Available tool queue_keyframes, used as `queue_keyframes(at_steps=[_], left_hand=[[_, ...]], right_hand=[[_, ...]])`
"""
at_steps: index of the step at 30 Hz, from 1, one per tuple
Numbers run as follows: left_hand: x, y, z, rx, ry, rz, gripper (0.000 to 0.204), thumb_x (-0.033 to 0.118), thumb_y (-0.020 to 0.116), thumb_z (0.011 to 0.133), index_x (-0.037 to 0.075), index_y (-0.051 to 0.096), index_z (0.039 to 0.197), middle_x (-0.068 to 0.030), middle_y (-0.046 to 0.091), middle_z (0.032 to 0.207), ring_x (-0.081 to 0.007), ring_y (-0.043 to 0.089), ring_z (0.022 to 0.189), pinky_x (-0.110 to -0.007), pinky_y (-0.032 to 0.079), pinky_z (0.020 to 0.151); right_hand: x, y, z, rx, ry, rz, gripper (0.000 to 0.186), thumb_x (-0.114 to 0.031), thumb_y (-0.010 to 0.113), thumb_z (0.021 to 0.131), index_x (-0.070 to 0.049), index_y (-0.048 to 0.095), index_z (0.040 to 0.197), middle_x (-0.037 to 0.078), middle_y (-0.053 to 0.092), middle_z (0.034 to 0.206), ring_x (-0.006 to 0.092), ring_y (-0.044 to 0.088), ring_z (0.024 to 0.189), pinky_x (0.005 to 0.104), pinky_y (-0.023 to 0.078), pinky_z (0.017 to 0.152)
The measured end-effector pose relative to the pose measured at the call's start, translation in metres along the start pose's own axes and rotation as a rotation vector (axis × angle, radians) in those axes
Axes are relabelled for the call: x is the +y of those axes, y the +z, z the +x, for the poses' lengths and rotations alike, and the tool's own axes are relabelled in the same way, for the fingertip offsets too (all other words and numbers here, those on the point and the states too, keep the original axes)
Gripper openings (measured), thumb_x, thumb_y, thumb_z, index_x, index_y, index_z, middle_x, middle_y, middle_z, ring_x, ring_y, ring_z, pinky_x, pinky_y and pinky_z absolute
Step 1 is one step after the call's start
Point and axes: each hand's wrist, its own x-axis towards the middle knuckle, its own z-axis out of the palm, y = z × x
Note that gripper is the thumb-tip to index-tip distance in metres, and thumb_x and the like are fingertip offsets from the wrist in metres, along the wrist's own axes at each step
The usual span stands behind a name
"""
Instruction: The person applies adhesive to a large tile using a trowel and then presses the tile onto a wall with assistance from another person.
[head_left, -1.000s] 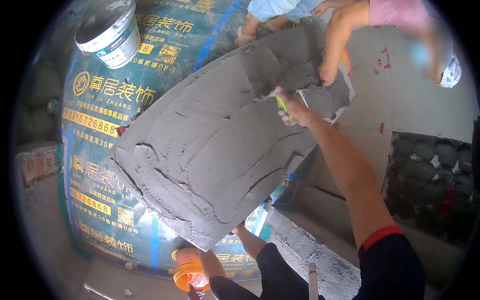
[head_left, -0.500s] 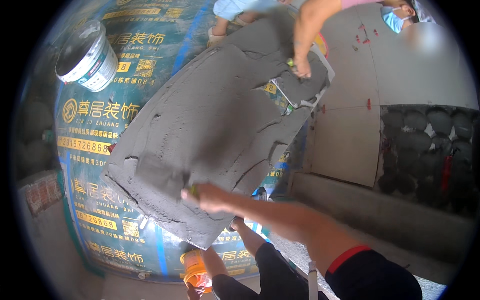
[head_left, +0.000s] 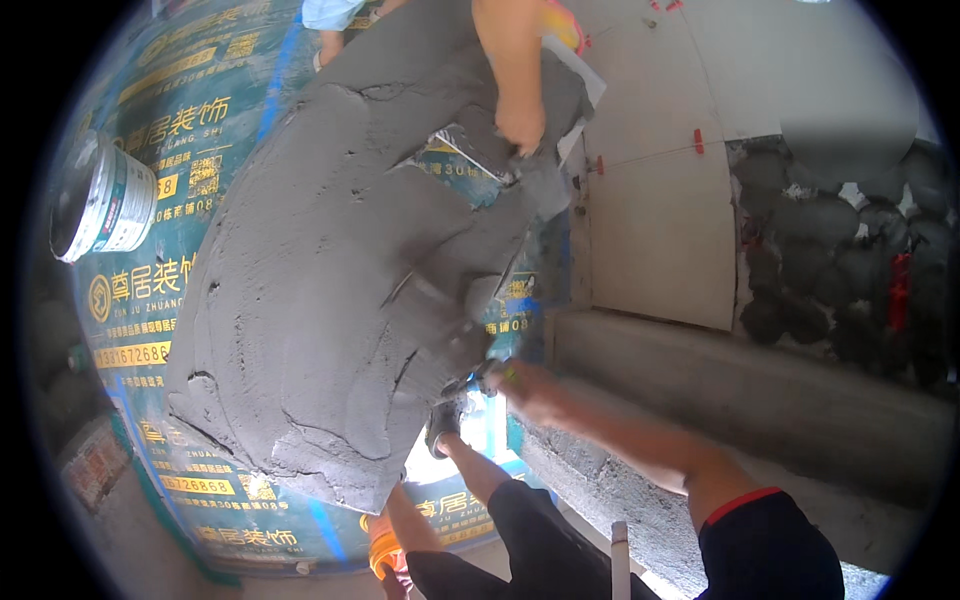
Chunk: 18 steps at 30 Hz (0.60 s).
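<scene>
Mortar-coated slab point(head_left: 290, 270) over green floor sheeting point(head_left: 235, 75), its long axis slanting from upper right to lower left.
At its lower right edge, the right hand point(head_left: 528, 392) grips a blurred trowel point(head_left: 462, 350); whether the left hand point(head_left: 398, 580), beside the orange bucket point(head_left: 383, 548), is closed, I cannot tell.

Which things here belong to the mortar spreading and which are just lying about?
In the work:
right hand, gripping the green-handled trowel, its blade blurred
grey mortar
co-worker's hand, over the far end

Apparently just around it:
white bucket
orange bucket by the left hand, though possibly in use
green floor sheeting
</scene>
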Motion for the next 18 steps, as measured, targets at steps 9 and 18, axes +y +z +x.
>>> queue_keyframes(at_steps=[9,18], left_hand=[[0.027,-0.005,-0.029,-0.012,0.065,0.068,0.081,0.074,0.028,0.087,0.001,0.055,0.064,-0.0194,0.068,0.078,-0.0288,0.066,0.076,-0.039,0.051,0.073],[0.037,-0.03,-0.038,0.064,0.085,0.121,0.076,0.07,0.03,0.089,0.004,0.056,0.063,-0.0154,0.067,0.071,-0.0231,0.066,0.065,-0.033,0.05,0.063]], right_hand=[[0.035,0.019,0.006,0.556,-0.21,-0.12,0.036,-0.036,0.065,0.086,-0.008,0.055,0.107,0.015,0.065,0.083,0.0325,0.064,0.068,0.0407,0.05,0.058],[0.101,-0.013,0.04,0.687,0.2,0.107,0.044,-0.04,0.06,0.086,-0.006,0.052,0.112,0.025,0.063,0.091,0.0451,0.061,0.082,0.0492,0.05,0.071]])
